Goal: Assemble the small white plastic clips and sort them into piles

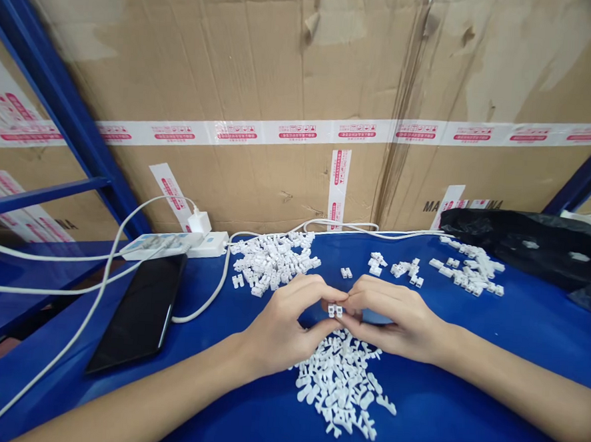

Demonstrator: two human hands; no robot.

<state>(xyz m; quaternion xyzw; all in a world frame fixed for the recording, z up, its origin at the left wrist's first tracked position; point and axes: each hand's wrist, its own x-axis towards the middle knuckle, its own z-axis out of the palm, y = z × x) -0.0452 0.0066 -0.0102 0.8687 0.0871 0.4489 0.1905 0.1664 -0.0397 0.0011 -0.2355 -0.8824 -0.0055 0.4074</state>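
Note:
Between the fingertips of both hands sits a small white two-hole wire connector (335,311). My left hand (290,314) pinches it from the left, with thumb below and forefinger above. From the right, the closed fingers of my right hand (399,321) meet it; some of those fingers are hidden behind it. A heap of loose white plastic levers (340,384) lies on the blue table (244,411) just below the hands. Beyond my left hand is a pile of similar white connectors (273,259).
Smaller groups of connectors lie at the back (407,271) and back right (473,268). A black phone (140,311) rests at left beside a white power strip (208,244) with trailing cables. A black plastic bag (529,245) lies at right. Cardboard (257,185) stands behind the table.

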